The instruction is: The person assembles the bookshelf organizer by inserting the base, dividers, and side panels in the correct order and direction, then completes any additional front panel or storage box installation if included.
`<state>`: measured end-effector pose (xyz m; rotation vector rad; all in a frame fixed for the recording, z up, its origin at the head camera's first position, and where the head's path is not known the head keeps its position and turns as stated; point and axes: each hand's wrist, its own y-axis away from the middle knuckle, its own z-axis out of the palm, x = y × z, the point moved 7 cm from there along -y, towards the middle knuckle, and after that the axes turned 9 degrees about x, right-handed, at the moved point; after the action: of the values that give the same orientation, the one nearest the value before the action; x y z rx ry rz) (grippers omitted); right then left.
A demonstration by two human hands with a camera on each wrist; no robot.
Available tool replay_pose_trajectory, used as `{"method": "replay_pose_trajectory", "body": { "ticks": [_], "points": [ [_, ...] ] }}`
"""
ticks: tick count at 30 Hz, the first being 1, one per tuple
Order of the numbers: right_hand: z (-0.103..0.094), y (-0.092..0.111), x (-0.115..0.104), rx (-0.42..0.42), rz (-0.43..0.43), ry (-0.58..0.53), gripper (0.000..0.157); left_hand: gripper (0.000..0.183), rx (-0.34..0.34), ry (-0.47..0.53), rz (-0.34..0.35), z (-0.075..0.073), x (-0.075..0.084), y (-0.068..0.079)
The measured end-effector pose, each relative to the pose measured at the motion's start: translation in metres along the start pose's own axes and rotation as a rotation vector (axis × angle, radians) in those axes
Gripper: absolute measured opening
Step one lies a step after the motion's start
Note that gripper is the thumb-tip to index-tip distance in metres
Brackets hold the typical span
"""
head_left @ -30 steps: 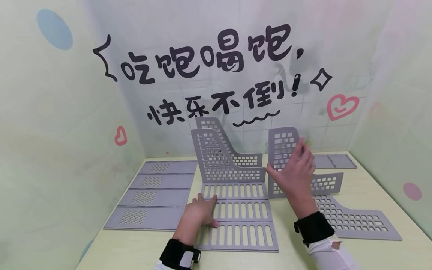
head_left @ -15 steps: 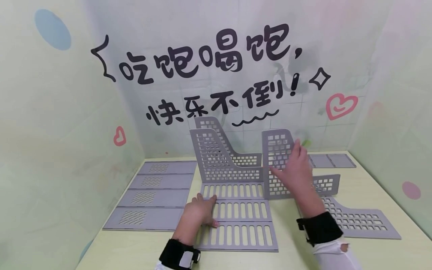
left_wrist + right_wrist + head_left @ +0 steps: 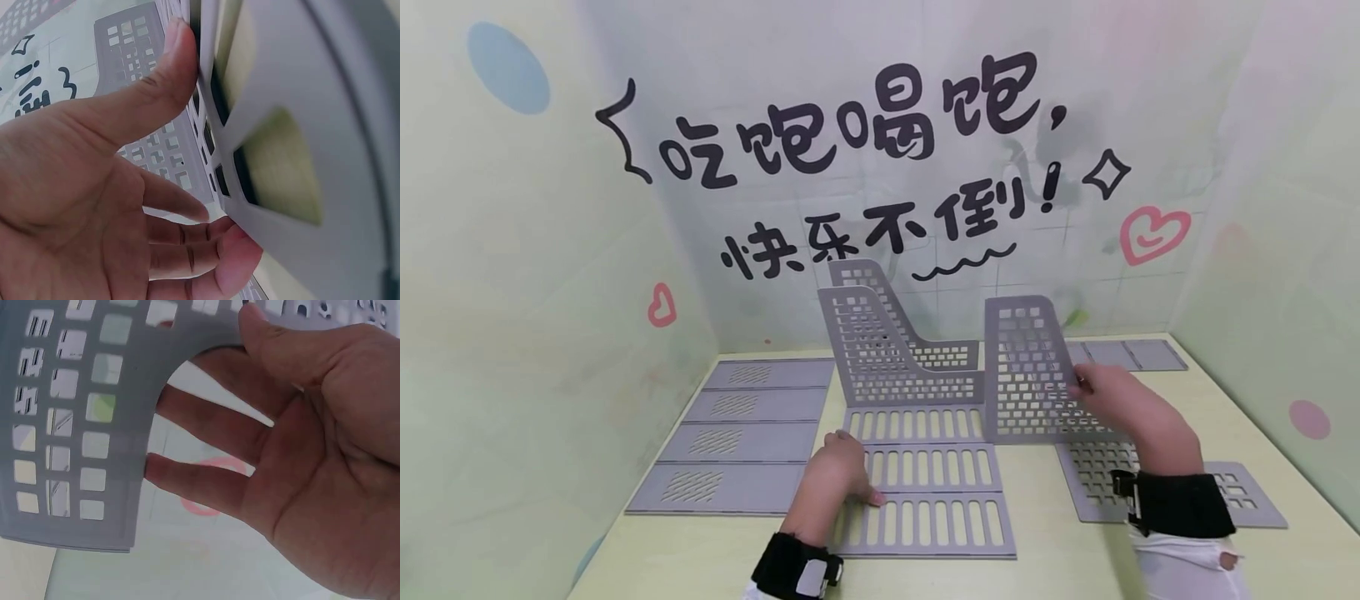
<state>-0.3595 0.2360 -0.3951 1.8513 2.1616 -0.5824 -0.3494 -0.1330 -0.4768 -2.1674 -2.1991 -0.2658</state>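
Along the left edge of the slatted panel (image 3: 940,493), the left hand (image 3: 838,468) rests on it, thumb and fingers spread, apparently steadying it on the counter (image 3: 1048,542). Right of that panel, a perforated side panel (image 3: 1101,487) lies flat, partly under the right arm. Above it, the right hand (image 3: 1116,396) pinches the stepped edge of an upright side panel (image 3: 1030,371), thumb in front, fingers behind. This piece stands just beside the slatted panel's right edge; whether they touch, I cannot tell. At the slatted panel's far end, two matching side panels stand upright, one behind the other. The step seems to be positioning the third; next probably calls for aligning its lower edge with a slatted panel seam.
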Motion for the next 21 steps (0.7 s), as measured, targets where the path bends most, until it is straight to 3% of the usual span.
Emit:
{"method": "replay_pose_trajectory", "body": {
  "ticks": [5,12,21],
  "points": [
    [0.003,0.002,0.002,-0.023,-0.035,-0.007,0.014,0.077,-0.014,0.02,0.025,-0.002,-0.001,0.0],
    [0.018,-0.006,-0.017,-0.033,-0.112,-0.063,0.015,0.079,-0.049,0.034,0.041,-0.003,-0.001,0.002],
    [0.021,-0.007,-0.027,0.006,-0.168,-0.063,0.02,0.081,-0.062,0.017,0.042,-0.001,-0.002,-0.001]
  ]
}}
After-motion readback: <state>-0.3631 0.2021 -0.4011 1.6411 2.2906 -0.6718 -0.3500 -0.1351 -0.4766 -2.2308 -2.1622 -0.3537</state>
